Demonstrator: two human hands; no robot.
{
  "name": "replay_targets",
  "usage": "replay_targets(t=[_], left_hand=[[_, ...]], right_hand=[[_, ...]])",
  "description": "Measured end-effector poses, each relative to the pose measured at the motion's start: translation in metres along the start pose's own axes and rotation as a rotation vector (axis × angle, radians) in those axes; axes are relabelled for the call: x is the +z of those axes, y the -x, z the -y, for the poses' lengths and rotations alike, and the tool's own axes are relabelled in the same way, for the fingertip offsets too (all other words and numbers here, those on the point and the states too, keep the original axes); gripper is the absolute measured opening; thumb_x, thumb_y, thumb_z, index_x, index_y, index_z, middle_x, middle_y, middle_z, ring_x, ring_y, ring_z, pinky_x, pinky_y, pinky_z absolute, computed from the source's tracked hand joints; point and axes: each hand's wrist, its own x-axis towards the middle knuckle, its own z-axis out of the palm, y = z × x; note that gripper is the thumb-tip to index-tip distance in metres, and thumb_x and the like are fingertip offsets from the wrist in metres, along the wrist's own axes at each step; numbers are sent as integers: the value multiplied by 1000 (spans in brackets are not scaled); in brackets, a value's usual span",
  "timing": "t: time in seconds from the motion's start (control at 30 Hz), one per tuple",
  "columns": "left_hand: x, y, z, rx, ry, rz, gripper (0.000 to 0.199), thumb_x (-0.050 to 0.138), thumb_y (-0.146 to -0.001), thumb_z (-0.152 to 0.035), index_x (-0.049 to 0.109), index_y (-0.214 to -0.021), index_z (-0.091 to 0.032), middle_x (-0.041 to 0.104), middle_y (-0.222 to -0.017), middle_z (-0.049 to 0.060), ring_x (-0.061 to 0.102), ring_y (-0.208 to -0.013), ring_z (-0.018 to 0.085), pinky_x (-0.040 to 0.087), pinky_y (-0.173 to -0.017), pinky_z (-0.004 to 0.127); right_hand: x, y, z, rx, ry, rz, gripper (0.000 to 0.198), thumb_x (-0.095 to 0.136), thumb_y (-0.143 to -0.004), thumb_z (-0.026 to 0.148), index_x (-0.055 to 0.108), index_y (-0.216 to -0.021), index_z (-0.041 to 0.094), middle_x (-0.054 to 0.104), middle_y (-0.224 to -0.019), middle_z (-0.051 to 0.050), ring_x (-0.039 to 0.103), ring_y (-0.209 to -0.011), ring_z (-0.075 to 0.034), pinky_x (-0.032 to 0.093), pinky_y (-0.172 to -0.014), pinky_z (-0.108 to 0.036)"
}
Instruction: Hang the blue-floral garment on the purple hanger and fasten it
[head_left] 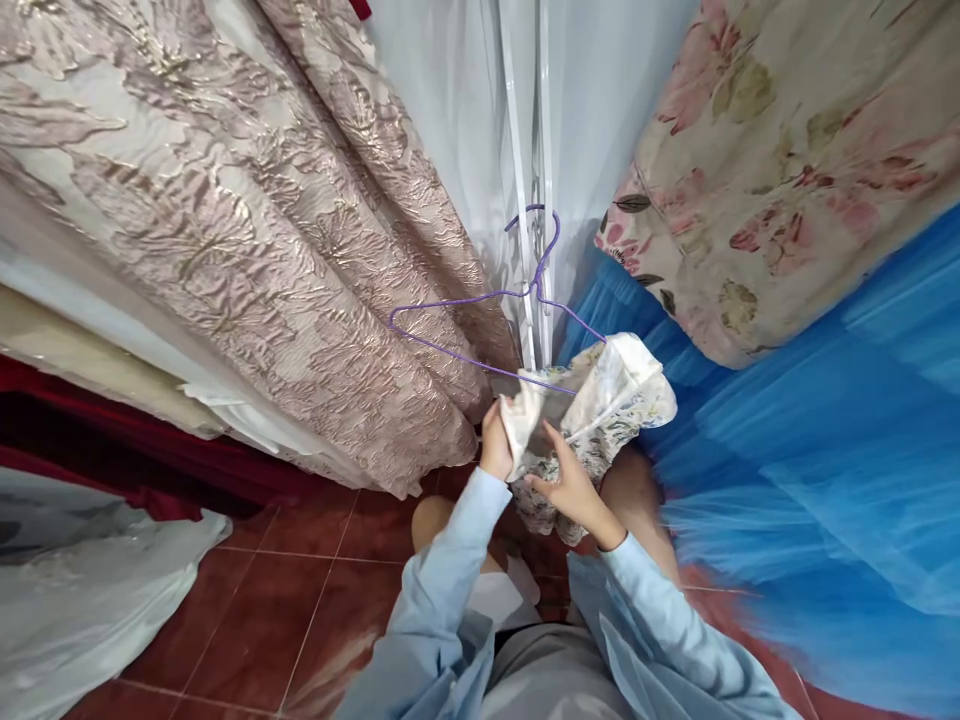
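While the left hand (495,442) grips the pale edge of the floral garment (611,430), the right hand (574,485) is spread, thumb and forefinger apart, at its opening. The garment hangs before the person's knees, above the red tile floor (247,610). One arm of the purple hanger (535,285) runs into it; the other end sticks out bare. With just that side engaged, the hanger could slide out if tilted, or its hook could snag the white straps (519,180) beside it. Farther out, the pink brocade (300,250) and blue tulle (795,450) crowd close, so a wide swing might catch them.
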Motion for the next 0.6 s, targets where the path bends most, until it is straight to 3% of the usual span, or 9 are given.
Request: replay_targets(t=[0.07,0.17,0.27,0.33,0.43,0.5,0.53,0.6], left_hand=[[13,18,-1,31,-104,159,42,55,-95,-56,62,-84,-16,61,-73,4,60,-69,15,51,-67,27],[25,31,-20,251,-388,462,33,51,-99,-45,68,-92,-17,64,-90,8,62,-88,19,52,-85,32],[28,33,-37,351,-480,675,33,53,-98,-46,69,-92,-18,65,-107,13,61,-108,25,48,-101,41],[27,37,-38,181,-352,887,42,55,-95,-57,68,-99,-18,66,-110,14,63,-108,26,51,-98,41],[19,50,-24,-261,-146,1154,65,68,-80,-72,65,-113,-17,68,-100,11,66,-89,23,54,-81,34],[10,57,-15,-440,-144,1175,69,76,-71,-73,68,-106,-15,67,-91,8,63,-81,20,52,-75,31],[5,58,-12,-465,-172,1147,65,77,-70,-71,69,-97,-13,65,-84,6,61,-76,18,50,-71,28],[-5,56,-13,-431,-246,1045,59,77,-71,-69,66,-79,-11,58,-71,2,53,-67,13,44,-64,24]], right_hand=[[-8,0,10,-29,-58,80,72,73,-75,30,49,-142,18,60,-139,-15,59,-123,-30,46,-105,-42],[-21,8,21,45,-161,170,34,62,-83,30,64,-114,16,71,-109,-10,65,-102,-28,52,-92,-39],[-43,22,29,128,-200,202,21,59,-84,33,67,-96,18,70,-94,-7,64,-91,-26,53,-83,-37],[-66,29,39,146,-189,284,18,63,-81,36,68,-86,19,69,-87,-6,62,-86,-25,53,-77,-35],[-112,30,67,95,-123,462,16,68,-80,36,68,-75,20,66,-75,-4,60,-75,-22,51,-69,-31],[-145,26,89,55,-21,560,28,66,-85,35,65,-62,19,58,-60,-1,52,-59,-16,46,-59,-28],[-161,23,100,27,21,586,35,66,-86,36,62,-57,18,54,-56,-1,49,-55,-14,43,-55,-26],[-189,17,119,-12,71,508,38,68,-87,38,64,-56,16,58,-59,-2,51,-56,-15,41,-53,-26]])
